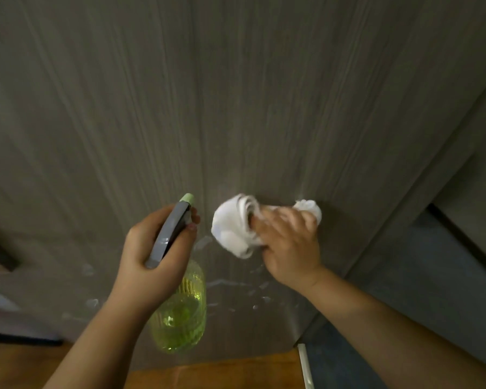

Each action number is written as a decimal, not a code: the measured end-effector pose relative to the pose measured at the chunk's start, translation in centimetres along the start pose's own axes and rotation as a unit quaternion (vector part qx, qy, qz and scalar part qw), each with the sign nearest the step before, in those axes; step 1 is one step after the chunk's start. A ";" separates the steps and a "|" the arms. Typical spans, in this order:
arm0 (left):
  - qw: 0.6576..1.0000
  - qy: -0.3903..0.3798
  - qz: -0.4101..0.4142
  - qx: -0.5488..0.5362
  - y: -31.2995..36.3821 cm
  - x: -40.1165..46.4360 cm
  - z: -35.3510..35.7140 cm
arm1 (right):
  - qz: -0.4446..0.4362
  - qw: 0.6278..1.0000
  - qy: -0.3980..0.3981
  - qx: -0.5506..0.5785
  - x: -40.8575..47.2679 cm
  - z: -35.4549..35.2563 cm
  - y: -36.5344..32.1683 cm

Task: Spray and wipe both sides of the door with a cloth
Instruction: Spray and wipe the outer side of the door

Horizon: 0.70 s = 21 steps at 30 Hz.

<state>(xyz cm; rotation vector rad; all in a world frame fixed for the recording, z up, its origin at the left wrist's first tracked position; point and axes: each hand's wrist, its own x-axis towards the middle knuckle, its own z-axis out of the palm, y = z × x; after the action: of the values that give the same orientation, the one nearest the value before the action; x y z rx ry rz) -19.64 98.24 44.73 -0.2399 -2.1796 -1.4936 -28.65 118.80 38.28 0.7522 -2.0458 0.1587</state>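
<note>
A grey-brown wood-grain door point(236, 94) fills most of the view. My left hand point(149, 248) grips a spray bottle point(180, 310) with a grey trigger head, a pale green nozzle and yellow-green liquid; the nozzle points at the door. My right hand point(289, 242) presses a bunched white cloth point(233, 226) flat against the door, to the right of the bottle. Wet streaks and droplets point(236, 284) glisten on the lower door below both hands.
The door's right edge point(404, 214) meets a grey frame or wall point(474, 164). Orange-brown wooden floor point(213, 372) lies below, with a pale threshold strip point(305, 366) and darker blue-grey floor point(404, 290) to the right. A dark recess point(0, 254) shows at the left.
</note>
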 end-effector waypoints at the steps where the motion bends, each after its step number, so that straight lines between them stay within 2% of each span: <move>1: 1.000 -0.003 -0.002 -0.003 0.1 0.0 0.0 | 0.020 1.000 0.017 0.009 0.9 -0.8 0.3; 7: 1.000 -0.008 -0.006 -0.011 0.5 0.0 0.2 | 0.057 0.996 0.073 -0.010 5.4 -4.3 2.7; 15: 1.000 -0.022 0.000 -0.022 1.2 0.3 1.0 | 0.042 0.991 0.127 -0.013 3.8 -1.6 2.0; 21: 0.999 -0.006 0.001 -0.036 1.2 0.4 1.4 | -0.003 0.995 0.095 -0.033 0.9 0.0 1.7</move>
<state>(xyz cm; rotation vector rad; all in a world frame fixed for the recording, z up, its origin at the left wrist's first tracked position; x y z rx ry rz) -19.89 99.98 45.52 -0.2759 -2.1366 -1.5743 -30.01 119.72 39.31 0.6746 -1.8588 0.1528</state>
